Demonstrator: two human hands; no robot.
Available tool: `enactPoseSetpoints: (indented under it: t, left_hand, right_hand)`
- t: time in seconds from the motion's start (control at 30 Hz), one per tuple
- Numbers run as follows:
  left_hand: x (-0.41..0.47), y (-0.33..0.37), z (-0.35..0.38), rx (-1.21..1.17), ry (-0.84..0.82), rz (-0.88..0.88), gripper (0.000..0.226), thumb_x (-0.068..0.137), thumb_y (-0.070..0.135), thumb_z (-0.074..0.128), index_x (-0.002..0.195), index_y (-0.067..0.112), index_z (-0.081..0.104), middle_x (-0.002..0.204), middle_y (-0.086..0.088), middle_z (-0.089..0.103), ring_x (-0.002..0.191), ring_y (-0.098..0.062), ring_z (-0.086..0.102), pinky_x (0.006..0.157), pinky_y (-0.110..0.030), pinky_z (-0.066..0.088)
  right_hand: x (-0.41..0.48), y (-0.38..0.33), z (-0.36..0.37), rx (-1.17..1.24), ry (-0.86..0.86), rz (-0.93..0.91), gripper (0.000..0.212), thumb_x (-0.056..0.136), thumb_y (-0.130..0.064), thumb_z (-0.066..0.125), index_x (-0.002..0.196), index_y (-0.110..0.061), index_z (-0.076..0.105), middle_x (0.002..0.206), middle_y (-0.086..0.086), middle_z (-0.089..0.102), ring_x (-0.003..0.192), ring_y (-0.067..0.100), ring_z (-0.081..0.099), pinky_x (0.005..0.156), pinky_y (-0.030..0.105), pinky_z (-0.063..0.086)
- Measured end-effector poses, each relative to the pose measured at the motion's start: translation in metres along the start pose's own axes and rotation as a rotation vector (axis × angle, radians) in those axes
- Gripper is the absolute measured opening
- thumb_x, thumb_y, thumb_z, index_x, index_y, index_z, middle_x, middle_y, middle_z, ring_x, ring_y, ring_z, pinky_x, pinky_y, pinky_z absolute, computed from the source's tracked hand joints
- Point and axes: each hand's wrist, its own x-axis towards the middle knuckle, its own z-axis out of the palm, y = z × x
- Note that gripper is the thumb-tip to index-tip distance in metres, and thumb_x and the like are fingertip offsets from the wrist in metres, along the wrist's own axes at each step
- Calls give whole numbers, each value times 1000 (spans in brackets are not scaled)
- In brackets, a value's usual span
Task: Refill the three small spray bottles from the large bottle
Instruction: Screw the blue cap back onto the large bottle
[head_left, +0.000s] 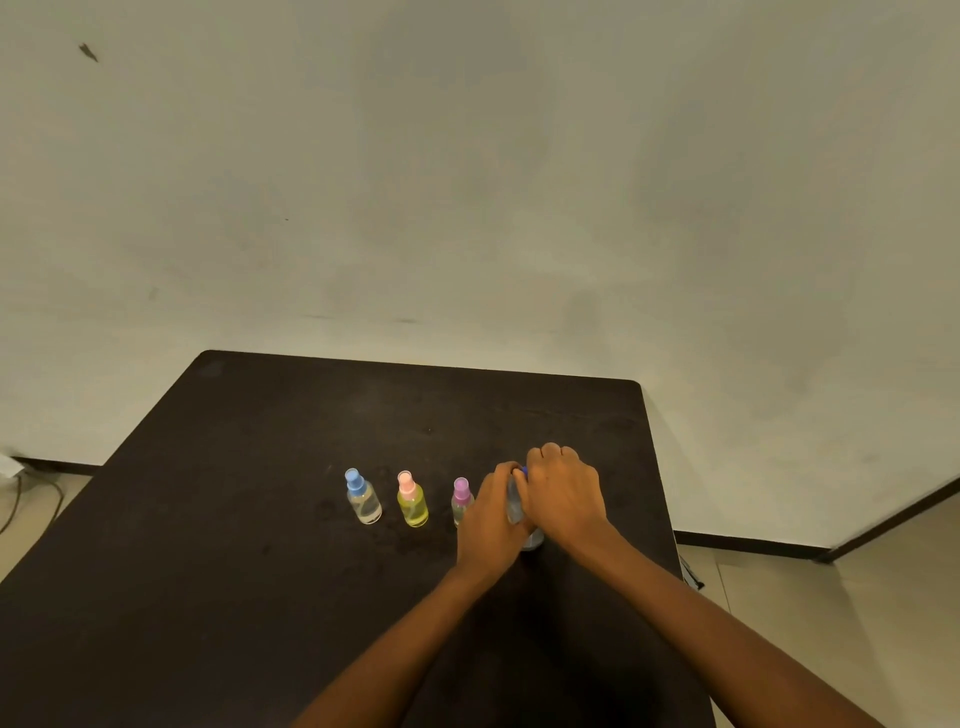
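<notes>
Three small spray bottles stand in a row on the dark table (260, 519): a clear one with a blue cap (362, 498), a yellow one with a pink cap (412, 500), and one with a purple cap (461, 499) partly behind my left hand. Right of them stands the large clear bottle (516, 506), mostly hidden by my hands. My left hand (491, 519) grips its body. Over its blue cap, my right hand (563, 491) is curled around the top.
The table's back edge meets a pale wall. Floor shows past the right edge, with a dark skirting line. At the far left, a cable lies on the floor beside the table.
</notes>
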Motion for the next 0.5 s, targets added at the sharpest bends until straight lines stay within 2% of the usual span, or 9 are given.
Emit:
enactPoseSetpoints:
  t: [0.1, 0.2, 0.3, 0.43, 0.5]
  left_hand:
    - [0, -1, 1, 25, -1, 23, 41, 87, 28, 57, 124, 14, 47, 121, 1, 55, 113, -4, 48, 95, -5, 27]
    - [2, 1, 0, -43, 27, 41, 47, 83, 28, 64, 124, 14, 46, 118, 1, 56, 111, -7, 53, 99, -18, 38]
    - [1, 4, -3, -87, 45, 45, 50, 78, 24, 70, 121, 14, 46, 114, 0, 58, 106, -10, 56, 93, -25, 45]
    - [0, 6, -4, -86, 43, 79, 45, 78, 24, 70, 116, 15, 48, 110, 1, 58, 102, -9, 57, 91, -26, 47]
    - [0, 6, -4, -72, 34, 71, 42, 79, 27, 69, 114, 16, 48, 106, 5, 57, 100, -7, 57, 88, -19, 45]
  right_hand:
    - [0, 2, 3, 14, 12, -3, 31, 95, -35, 45, 117, -14, 50, 115, 5, 54, 101, 17, 52, 81, 28, 46]
    - [-1, 4, 6, 33, 23, -6, 32, 96, -37, 40, 117, -15, 49, 116, 5, 54, 102, 17, 51, 81, 28, 46]
    - [-4, 6, 8, 49, 36, 1, 32, 97, -39, 37, 115, -15, 48, 112, 4, 55, 98, 16, 52, 79, 28, 48]
    - [-5, 6, 9, 68, 51, 17, 30, 96, -41, 36, 108, -17, 48, 104, 4, 58, 90, 15, 55, 73, 26, 47]
    - [-4, 7, 8, 75, 39, 28, 31, 95, -44, 36, 107, -17, 48, 99, 4, 60, 86, 15, 57, 71, 26, 47]
